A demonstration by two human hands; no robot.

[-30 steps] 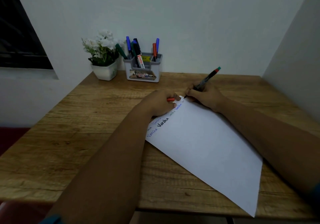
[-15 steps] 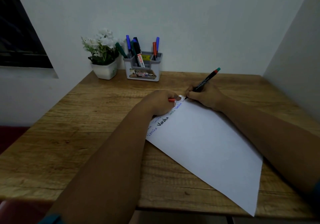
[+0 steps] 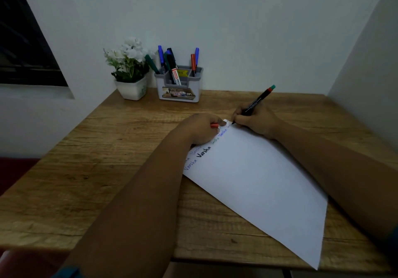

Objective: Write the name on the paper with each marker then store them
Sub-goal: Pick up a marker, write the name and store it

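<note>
head cam | looks forward-down | close over wooden desk (image 3: pixel 120 148) | single view

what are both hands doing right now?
Left hand: closed, holding a red cap, resting on the paper.
Right hand: closed, holding the black marker, tip on the paper.

One paper (image 3: pixel 258 183), one holder (image 3: pixel 178 88), one plant (image 3: pixel 129 66), two hands.
</note>
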